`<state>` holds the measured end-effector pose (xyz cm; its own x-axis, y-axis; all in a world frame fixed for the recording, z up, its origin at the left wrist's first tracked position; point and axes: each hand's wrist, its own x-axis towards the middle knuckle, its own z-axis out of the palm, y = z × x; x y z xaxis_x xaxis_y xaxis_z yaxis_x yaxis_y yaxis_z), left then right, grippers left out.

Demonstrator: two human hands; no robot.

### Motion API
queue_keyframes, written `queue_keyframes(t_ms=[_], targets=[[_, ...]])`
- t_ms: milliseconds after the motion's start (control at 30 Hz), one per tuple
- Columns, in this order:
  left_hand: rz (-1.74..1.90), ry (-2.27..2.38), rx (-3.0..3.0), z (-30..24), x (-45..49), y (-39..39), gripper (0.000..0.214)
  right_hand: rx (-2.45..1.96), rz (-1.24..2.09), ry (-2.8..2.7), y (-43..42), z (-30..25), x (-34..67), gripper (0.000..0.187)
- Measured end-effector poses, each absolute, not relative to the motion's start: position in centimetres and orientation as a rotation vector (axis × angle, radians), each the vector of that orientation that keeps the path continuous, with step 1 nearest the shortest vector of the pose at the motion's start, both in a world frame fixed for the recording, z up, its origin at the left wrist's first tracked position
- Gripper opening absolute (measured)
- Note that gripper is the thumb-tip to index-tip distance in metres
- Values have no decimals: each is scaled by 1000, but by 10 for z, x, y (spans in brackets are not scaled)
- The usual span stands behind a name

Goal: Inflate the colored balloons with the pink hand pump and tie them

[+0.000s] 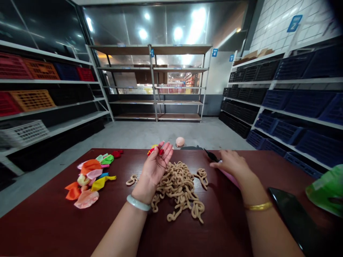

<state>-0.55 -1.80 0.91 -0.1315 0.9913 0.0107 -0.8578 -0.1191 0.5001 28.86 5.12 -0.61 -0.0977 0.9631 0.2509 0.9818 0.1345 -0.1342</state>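
One small handful (160,152); bright red, some yellow

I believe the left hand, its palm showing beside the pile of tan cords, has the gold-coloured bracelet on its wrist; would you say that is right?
Not quite: the gold-coloured bracelet is on the wrist of the right hand, as the head view shows. The left hand does show its palm beside the pile of tan cords.
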Motion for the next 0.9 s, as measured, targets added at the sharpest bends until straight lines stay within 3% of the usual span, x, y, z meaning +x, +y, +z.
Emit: queue_keyframes(t_ms=[200, 333, 500, 900], targets=[[1762, 422, 309, 9, -22, -11, 21, -2093, 285, -2275, 80, -43, 326, 50], [1750, 426, 274, 7, -26, -9, 24, -2014, 112, -2267, 66, -23, 295, 43], [1769, 474, 286, 1, -27, -7, 22, -1475, -188, -2244, 25, 4, 230, 57], [1721, 590, 469, -3, -11, -8, 15, -1372, -103, -2439, 5, 1, 202, 52]])
